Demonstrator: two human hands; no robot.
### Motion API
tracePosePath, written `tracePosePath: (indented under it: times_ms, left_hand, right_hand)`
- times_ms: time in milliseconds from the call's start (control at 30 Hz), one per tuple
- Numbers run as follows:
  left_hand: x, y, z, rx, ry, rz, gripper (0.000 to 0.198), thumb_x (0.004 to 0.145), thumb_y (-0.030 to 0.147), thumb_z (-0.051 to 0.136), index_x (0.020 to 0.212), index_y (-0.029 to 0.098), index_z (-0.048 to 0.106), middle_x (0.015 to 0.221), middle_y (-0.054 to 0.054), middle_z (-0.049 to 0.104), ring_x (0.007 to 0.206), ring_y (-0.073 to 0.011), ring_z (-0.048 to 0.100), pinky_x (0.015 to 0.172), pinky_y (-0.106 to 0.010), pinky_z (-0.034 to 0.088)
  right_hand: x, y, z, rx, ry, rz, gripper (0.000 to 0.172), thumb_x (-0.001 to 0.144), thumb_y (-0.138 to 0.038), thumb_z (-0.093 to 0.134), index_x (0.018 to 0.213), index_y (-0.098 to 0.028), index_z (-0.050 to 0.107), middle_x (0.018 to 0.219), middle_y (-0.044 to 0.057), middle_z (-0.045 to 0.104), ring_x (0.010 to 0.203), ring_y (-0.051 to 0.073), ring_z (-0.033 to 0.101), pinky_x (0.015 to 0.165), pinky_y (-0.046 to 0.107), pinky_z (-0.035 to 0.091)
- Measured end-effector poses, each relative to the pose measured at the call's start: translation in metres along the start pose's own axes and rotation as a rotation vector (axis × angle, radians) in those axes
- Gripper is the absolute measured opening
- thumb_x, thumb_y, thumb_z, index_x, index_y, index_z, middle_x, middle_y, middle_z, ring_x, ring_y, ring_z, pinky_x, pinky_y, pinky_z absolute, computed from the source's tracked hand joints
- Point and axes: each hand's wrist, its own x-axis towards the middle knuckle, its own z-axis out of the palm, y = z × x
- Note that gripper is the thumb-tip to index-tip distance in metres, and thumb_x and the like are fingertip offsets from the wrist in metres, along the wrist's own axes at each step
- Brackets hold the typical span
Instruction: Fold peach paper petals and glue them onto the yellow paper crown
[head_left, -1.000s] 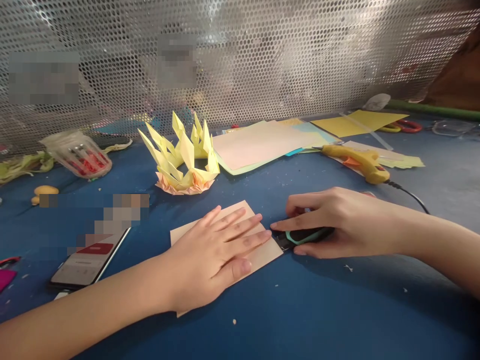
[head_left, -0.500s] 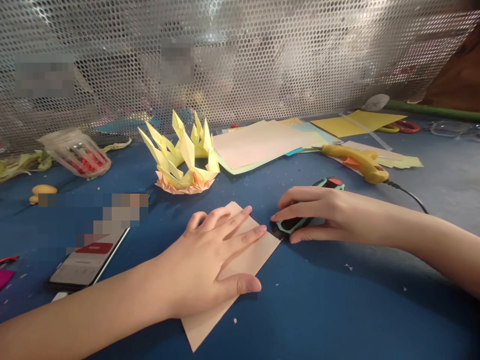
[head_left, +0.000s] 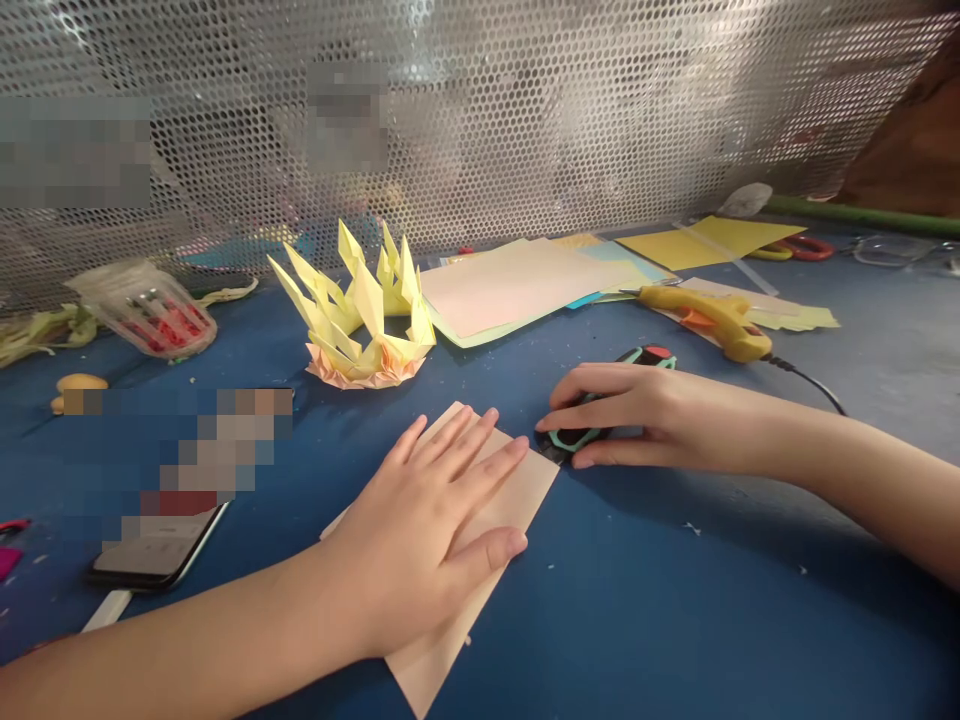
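A pale pink sheet of paper (head_left: 517,505), apparently folded, lies slanted on the blue table. My left hand (head_left: 431,535) rests flat over it with the fingers spread. On its right, my right hand (head_left: 630,410) is wrapped round a black and teal utility knife (head_left: 583,437) with a red part at its far end. The knife's dark tip is at the right corner of the paper; whether a blade is out I cannot tell. Beyond my left hand stands a folded yellow paper crown (head_left: 367,310) with a peach base.
Coloured sheets (head_left: 517,285) and a yellow glue gun (head_left: 709,318) with a black cord lie behind my right hand. At the left are a partly blurred phone (head_left: 157,555) and a clear jar (head_left: 150,310) with red bits. A perforated metal panel (head_left: 487,110) closes the back.
The paper has turned slightly under my left hand, whose fingers lie straighter. My right hand keeps hold of the knife at the paper's corner. The view has shifted a little.
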Motion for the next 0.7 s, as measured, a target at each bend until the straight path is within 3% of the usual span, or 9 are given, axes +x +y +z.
tracePosePath:
  times_ms: [200, 333, 467, 633, 700]
  left_hand:
    - [0.0002, 0.0038, -0.0032, -0.011, -0.044, 0.054, 0.052, 0.107, 0.051, 0.030, 0.158, 0.041, 0.027, 0.168, 0.005, 0.018, 0.158, -0.0287, 0.009, 0.124, -0.067, 0.009]
    - [0.0001, 0.0004, -0.0037, -0.019, -0.058, 0.066, 0.052, 0.107, 0.049, 0.028, 0.158, 0.040, 0.024, 0.169, 0.005, 0.016, 0.158, -0.0280, 0.007, 0.124, -0.066, 0.010]
    - [-0.0005, -0.0005, -0.0006, -0.007, -0.033, 0.083, 0.052, 0.107, 0.050, 0.029, 0.158, 0.042, 0.026, 0.169, 0.005, 0.017, 0.158, -0.0281, 0.008, 0.124, -0.065, 0.010]
    - [-0.0001, 0.0013, 0.0043, 0.032, 0.067, 0.085, 0.049, 0.107, 0.049, 0.035, 0.155, 0.044, 0.032, 0.167, 0.007, 0.021, 0.157, -0.0267, 0.014, 0.125, -0.061, 0.014]
    - [0.0007, 0.0012, 0.0036, 0.039, 0.050, 0.088, 0.049, 0.106, 0.051, 0.033, 0.155, 0.045, 0.031, 0.167, 0.007, 0.020, 0.157, -0.0267, 0.014, 0.125, -0.061, 0.014]
  right_hand:
    - [0.0005, 0.0026, -0.0025, -0.003, -0.024, -0.026, 0.037, 0.099, -0.043, 0.056, 0.124, -0.022, 0.072, 0.111, 0.011, 0.065, 0.096, 0.021, 0.065, 0.085, 0.033, 0.053]
    - [-0.0012, 0.0023, -0.0039, 0.065, -0.063, 0.043, 0.037, 0.097, -0.043, 0.058, 0.126, -0.024, 0.072, 0.114, 0.010, 0.064, 0.095, 0.020, 0.065, 0.079, 0.030, 0.055]
    - [-0.0018, 0.0007, -0.0052, 0.106, -0.086, 0.108, 0.036, 0.095, -0.040, 0.060, 0.124, -0.023, 0.073, 0.113, 0.010, 0.064, 0.093, 0.019, 0.066, 0.073, 0.027, 0.054]
    - [-0.0029, 0.0015, -0.0051, 0.050, -0.045, 0.038, 0.034, 0.094, -0.037, 0.061, 0.121, -0.022, 0.075, 0.107, 0.009, 0.066, 0.086, 0.017, 0.066, 0.075, 0.029, 0.053]
    - [-0.0024, 0.0015, -0.0049, 0.044, -0.038, 0.030, 0.034, 0.093, -0.037, 0.062, 0.119, -0.021, 0.076, 0.106, 0.010, 0.066, 0.084, 0.017, 0.066, 0.074, 0.029, 0.053]
